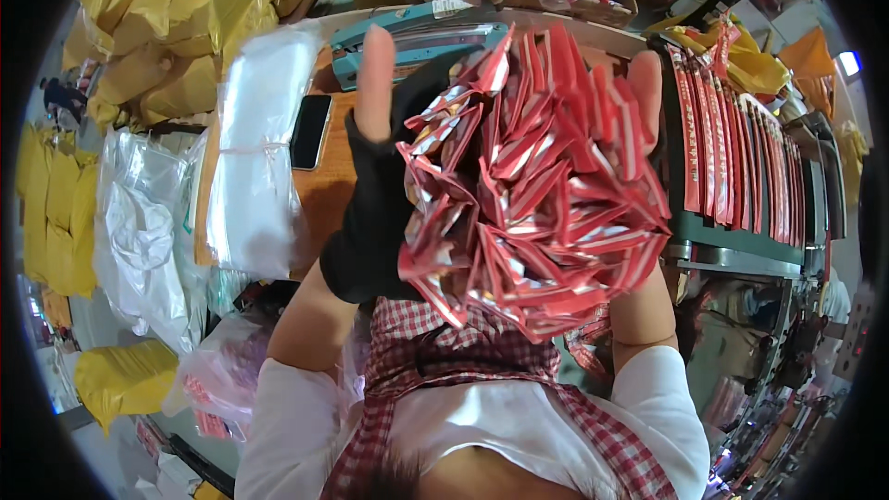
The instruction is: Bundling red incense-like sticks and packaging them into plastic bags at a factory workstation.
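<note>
A big bundle of small red-and-white packets (546,185), many of them standing on edge, is held up in front of my chest. On its left side my left hand (372,190), in a black glove with the thumb bare, is wrapped round it with that thumb pointing up. My right hand (645,97) grips the opposite side; only its thumb shows clearly, the fingers being hidden behind the bundle. Some packets are smeared by motion. A brown work table (335,187) lies beneath, partly covered by the bundle.
Left of the bundle lie clear plastic bags (255,153) and a dark phone (311,132). A teal tool with a long arm (407,30) stands behind. A row of red packets (732,148) lines the right side. Yellow sacks (167,0) and an open box (620,9) are at the back.
</note>
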The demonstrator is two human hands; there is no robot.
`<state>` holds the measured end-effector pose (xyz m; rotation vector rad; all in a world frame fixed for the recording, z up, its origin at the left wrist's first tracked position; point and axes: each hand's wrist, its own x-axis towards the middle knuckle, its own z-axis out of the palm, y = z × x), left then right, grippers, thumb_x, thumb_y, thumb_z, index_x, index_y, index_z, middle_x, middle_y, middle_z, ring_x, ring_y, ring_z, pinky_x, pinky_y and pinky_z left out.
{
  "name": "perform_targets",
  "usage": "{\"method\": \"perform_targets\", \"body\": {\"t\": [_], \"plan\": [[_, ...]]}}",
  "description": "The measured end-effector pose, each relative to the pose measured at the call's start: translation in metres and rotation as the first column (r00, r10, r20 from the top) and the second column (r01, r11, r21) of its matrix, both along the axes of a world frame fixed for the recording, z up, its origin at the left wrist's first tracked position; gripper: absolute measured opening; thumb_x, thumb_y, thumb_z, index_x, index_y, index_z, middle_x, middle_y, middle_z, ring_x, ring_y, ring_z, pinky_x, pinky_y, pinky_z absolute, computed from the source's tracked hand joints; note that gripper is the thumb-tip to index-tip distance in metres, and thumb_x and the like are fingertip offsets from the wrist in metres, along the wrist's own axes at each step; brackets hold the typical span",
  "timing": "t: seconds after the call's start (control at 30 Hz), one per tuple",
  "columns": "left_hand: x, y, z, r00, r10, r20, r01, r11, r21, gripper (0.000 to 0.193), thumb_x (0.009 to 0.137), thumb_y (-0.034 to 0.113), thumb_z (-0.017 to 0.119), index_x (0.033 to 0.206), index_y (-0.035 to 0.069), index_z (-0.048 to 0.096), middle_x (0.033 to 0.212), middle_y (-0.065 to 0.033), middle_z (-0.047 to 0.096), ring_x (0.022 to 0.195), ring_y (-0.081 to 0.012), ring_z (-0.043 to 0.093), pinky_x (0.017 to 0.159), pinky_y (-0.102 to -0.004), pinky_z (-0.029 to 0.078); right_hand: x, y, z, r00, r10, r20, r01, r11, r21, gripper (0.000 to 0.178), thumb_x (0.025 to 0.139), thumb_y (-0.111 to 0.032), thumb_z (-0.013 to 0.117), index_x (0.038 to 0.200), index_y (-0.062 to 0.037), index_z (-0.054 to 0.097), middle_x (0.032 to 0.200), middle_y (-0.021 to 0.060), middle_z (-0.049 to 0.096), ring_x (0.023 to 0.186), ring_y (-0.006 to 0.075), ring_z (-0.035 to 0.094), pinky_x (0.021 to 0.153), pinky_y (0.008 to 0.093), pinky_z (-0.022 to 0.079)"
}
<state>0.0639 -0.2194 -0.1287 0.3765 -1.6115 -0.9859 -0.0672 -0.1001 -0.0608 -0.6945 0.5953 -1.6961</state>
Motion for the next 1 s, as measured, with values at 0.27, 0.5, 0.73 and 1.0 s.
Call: {"method": "perform_targets", "body": {"t": [0.27, 0.5, 0.73, 1.0], "plan": [[0.057, 0.046, 0.045, 0.817, -0.522, -0.246, 0.526, 0.497, 0.691, 0.117, 0.051, 0.024, 0.091, 0.144, 0.005, 0.022, 0.140, -0.0141, 0.039, 0.129, -0.0230, 0.041, 0.106, -0.0370, 0.037, 0.036, -0.005, 0.011, 0.781, -0.155, -0.605, 0.060, 0.983, -0.174, 0.107, 0.049, -0.031, 0.092, 0.133, 0.0007, 0.035, 0.126, 0.0153, 0.051, 0.116, 0.0240, 0.052, 0.101, 0.0385, 0.039], [0.082, 0.056, -0.034, 0.667, -0.448, -0.596, 0.652, -0.037, 0.757, 0.062, 0.074, 0.032, 0.071, 0.125, 0.002, 0.049, 0.110, -0.0117, 0.064, 0.098, -0.0225, 0.064, 0.089, -0.0346, 0.052, 0.042, -0.041, -0.078, 0.870, 0.330, -0.366, -0.247, 0.935, 0.256, 0.057, 0.074, -0.023, 0.071, 0.123, 0.0025, 0.057, 0.109, 0.0095, 0.065, 0.100, 0.0162, 0.059, 0.089, 0.0300, 0.046], [0.110, 0.065, -0.027, 0.640, -0.465, -0.611, 0.717, 0.076, 0.693, 0.060, 0.074, 0.035, 0.073, 0.117, -0.001, 0.055, 0.107, -0.0149, 0.065, 0.095, -0.0235, 0.065, 0.088, -0.0353, 0.053, 0.071, -0.057, -0.049, 0.728, 0.513, -0.455, -0.505, 0.850, 0.150, 0.062, 0.078, -0.025, 0.066, 0.131, 0.0030, 0.050, 0.109, 0.0136, 0.064, 0.097, 0.0164, 0.059, 0.086, 0.0290, 0.046], [0.125, 0.075, -0.040, 0.560, -0.349, -0.751, 0.810, 0.040, 0.585, 0.045, 0.076, 0.026, 0.074, 0.109, 0.014, 0.045, 0.116, -0.0024, 0.053, 0.113, -0.0118, 0.051, 0.100, -0.0297, 0.040, 0.090, -0.066, -0.092, 0.749, 0.576, -0.327, -0.603, 0.797, 0.023, 0.044, 0.072, -0.034, 0.063, 0.091, 0.0053, 0.063, 0.101, 0.0229, 0.061, 0.100, 0.0319, 0.058, 0.089, 0.0395, 0.045]]}}
